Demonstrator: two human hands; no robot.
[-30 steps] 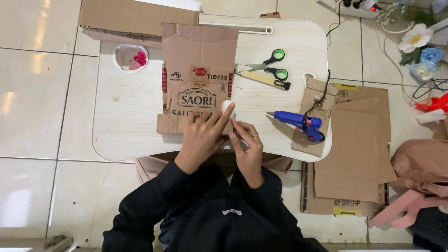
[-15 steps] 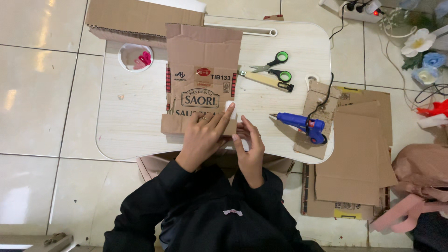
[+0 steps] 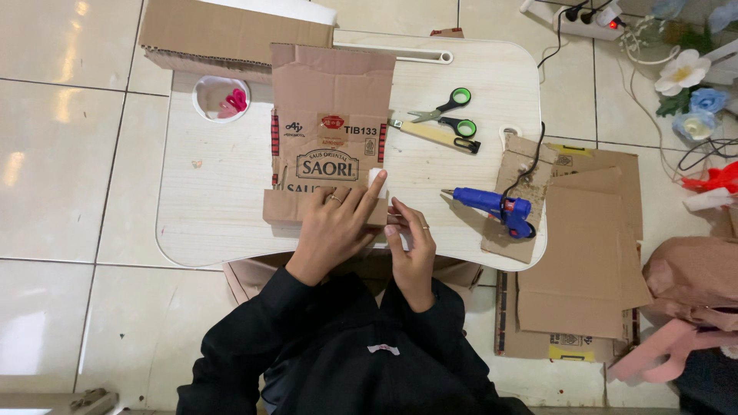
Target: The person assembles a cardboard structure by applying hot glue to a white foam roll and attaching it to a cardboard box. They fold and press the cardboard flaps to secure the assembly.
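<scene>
- The flattened cardboard box (image 3: 329, 131) lies in the upper middle of the frame, on the pale wooden table (image 3: 207, 200); its lower edge reaches down to the hands.
- The left hand (image 3: 334, 230) lies flat on the lower right corner of the cardboard, fingers spread, and presses it to the table.
- Its forefinger points up and right and touches a small white piece (image 3: 375, 177) at the cardboard's right edge.
- The right hand (image 3: 411, 246) is just beside the left one, to the right of the cardboard's corner, with fingers bent; I cannot tell if it holds something.
- Right of the hands lies a blue glue gun (image 3: 492, 207) on a cardboard scrap (image 3: 523, 165).
- Green-handled scissors (image 3: 450, 115) lie above, at centre right.
- A small white bowl (image 3: 207, 104) stands in the upper left.
</scene>
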